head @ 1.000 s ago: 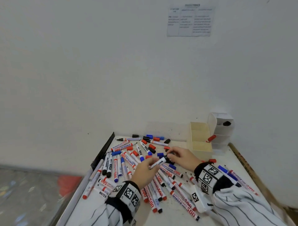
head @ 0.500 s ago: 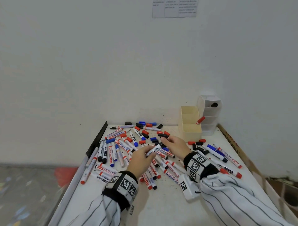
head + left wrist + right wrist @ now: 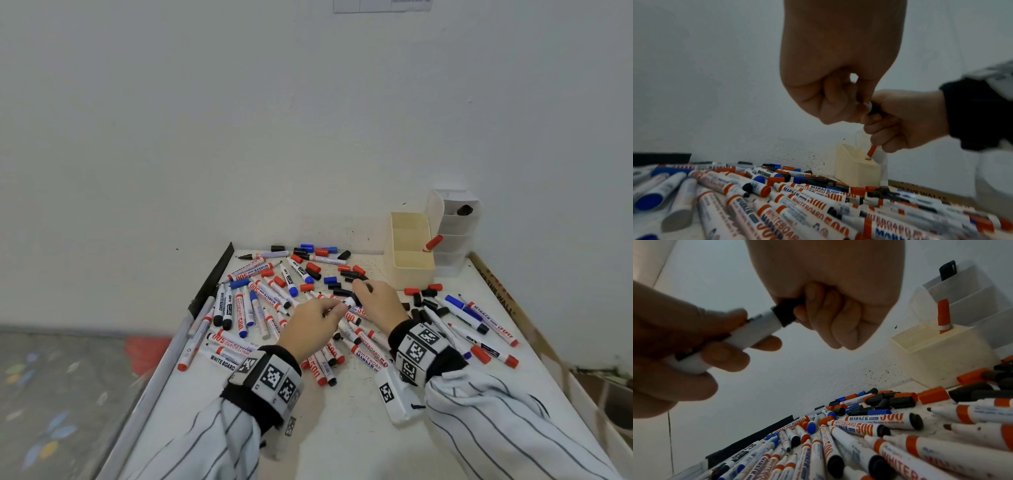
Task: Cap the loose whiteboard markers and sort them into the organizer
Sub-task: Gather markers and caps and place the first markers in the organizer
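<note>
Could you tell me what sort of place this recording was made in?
Probably a plain workroom or data-collection corner, not a tidy office: a small ink-speckled white table pushed against a bare white wall, a printed notice taped high up, and a paint-flecked grey floor.

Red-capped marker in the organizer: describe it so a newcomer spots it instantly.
Find the cream organizer at the table's far right, against the wall. One red-capped marker stands tilted in its middle compartment, cap up. It is the only marker in that cream organizer; every other red one lies flat on the table.

the right hand (image 3: 830, 293) hides most of the black cap (image 3: 786, 313); the marker's tip is unseen.
</note>
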A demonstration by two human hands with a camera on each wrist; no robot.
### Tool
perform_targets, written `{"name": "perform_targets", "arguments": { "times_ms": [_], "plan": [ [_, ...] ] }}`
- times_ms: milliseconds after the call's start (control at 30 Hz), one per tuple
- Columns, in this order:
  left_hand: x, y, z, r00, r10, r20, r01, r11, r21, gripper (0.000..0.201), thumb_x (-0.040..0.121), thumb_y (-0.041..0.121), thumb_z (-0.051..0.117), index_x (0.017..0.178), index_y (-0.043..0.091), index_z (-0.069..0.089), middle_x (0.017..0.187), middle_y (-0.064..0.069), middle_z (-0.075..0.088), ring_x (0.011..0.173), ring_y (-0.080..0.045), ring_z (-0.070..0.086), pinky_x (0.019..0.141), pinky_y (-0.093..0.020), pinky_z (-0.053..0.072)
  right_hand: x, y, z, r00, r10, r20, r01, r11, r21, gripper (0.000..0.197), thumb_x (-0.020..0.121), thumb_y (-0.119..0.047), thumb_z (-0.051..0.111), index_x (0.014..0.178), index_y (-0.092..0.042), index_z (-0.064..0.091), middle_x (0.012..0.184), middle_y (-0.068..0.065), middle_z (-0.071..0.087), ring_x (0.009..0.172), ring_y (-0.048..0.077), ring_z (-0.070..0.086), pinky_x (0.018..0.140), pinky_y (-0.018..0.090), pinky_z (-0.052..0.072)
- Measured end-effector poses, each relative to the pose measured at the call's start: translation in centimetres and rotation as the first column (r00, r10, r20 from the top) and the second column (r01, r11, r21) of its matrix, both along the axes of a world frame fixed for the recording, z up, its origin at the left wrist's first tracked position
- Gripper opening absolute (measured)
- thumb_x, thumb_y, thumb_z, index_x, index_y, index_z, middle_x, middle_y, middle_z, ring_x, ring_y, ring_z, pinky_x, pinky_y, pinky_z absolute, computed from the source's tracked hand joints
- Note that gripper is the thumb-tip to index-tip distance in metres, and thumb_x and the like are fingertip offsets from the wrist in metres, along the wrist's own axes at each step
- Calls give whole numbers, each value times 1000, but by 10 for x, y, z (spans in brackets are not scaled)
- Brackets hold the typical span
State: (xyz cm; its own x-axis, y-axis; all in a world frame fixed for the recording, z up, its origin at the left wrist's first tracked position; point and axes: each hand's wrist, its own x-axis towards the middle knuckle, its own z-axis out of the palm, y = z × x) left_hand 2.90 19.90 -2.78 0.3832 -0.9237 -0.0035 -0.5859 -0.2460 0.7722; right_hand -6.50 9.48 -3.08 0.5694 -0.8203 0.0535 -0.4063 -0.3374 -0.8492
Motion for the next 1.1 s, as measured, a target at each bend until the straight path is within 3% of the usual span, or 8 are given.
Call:
{"name": "perform_targets", "arguments": {
  "times_ms": [67, 233, 400, 533, 600, 700, 933, 1100],
  "plan": [
    [1, 0, 2, 995, -23, -93, 25, 999, 20, 37, 97, 33, 42, 115, 8, 62, 73, 2, 56, 62, -5, 47, 66, -23, 41, -3, 3, 0, 998, -2, 70, 3, 1000, -22, 42, 97, -22, 40, 55, -16, 40, 52, -2, 33, 49, 11, 30, 50, 23, 26],
    [-1, -4, 1, 928, 15, 373, -19, 1000, 6, 40, 96, 43, 41, 128, 23, 54, 100, 2, 68, 83, -8, 61, 78, -25, 51, -4, 5, 0, 999, -27, 46, 25, 998, 56, 40, 95, -17, 38, 54, -16, 38, 51, -2, 31, 47, 11, 28, 47, 23, 24],
    [1, -4, 10, 994, -89, 61, 85, 994, 68, 30, 95, 40, 44, 107, 22, 66, 79, 2, 56, 68, -10, 49, 75, -31, 47, -9, 14, -3, 984, -42, 173, 41, 999, 8, 38, 94, -11, 39, 56, -15, 39, 52, -1, 31, 48, 10, 28, 48, 21, 24],
    [-6, -1, 9, 860, 28, 509, -13, 999, -34, 41, 95, 47, 40, 127, 26, 55, 103, 5, 68, 90, -9, 61, 76, -24, 50, -6, 12, -1, 985, -88, 147, 78, 994, 74, 36, 93, -12, 38, 57, -14, 39, 54, 0, 32, 51, 11, 29, 50, 23, 25],
    [-7, -1, 8, 906, 18, 423, -2, 999, -38, 41, 96, 45, 41, 128, 24, 55, 110, 3, 67, 94, -10, 61, 80, -24, 49, -7, 12, 0, 986, -74, 150, 69, 997, 38, 38, 93, -12, 39, 55, -14, 38, 52, 0, 32, 50, 11, 29, 49, 23, 24],
    [-6, 0, 9, 999, -43, 21, 44, 999, -26, 33, 96, 37, 44, 114, 18, 65, 97, 3, 66, 86, -8, 57, 89, -31, 48, -9, 14, 2, 982, -33, 188, 41, 998, -40, 39, 93, -10, 41, 54, -14, 40, 51, -1, 31, 48, 10, 28, 48, 21, 24],
    [-8, 2, 3, 862, 29, 506, -23, 1000, -18, 44, 95, 50, 37, 128, 26, 54, 103, 5, 67, 92, -10, 60, 77, -24, 50, -7, 15, 1, 991, -35, 132, 32, 999, 20, 40, 94, -11, 37, 55, -14, 37, 52, -1, 31, 50, 11, 29, 48, 21, 24],
    [-4, 4, 6, 997, -39, 60, 38, 999, 25, 33, 97, 37, 43, 111, 17, 66, 82, 3, 61, 65, 0, 50, 66, -19, 42, -6, 18, -5, 987, 9, 159, -8, 1000, -11, 40, 95, -11, 38, 55, -14, 38, 53, -1, 31, 49, 10, 29, 48, 19, 25]
  ]
}}
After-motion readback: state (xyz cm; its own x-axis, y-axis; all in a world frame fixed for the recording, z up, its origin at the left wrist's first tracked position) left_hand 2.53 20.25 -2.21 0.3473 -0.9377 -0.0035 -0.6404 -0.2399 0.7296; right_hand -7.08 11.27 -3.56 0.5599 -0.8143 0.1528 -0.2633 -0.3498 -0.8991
